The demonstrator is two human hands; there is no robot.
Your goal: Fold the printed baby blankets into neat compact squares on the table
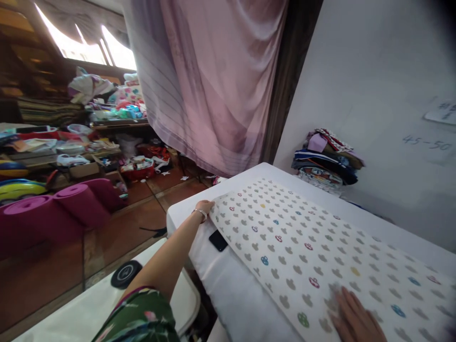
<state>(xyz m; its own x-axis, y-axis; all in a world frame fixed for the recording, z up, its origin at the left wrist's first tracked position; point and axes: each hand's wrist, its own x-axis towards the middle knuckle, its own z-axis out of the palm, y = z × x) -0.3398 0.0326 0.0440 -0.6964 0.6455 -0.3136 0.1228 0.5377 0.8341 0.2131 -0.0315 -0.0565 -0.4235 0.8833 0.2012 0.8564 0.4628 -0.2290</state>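
Head view: left hand (205, 207) grips patterned cloth (288, 229).

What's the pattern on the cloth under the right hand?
Small grey mouse-head shapes on white, with scattered coloured ones; the head view shows the cloth best.

On the white wall (370, 71) is written "45-50" (427, 141); the paper (441, 113) above it has writing, not readable.

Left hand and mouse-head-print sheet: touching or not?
Touching. The head view shows the left hand at a corner of the mouse-head-print sheet, fingertips meeting its edge with no visible gap.
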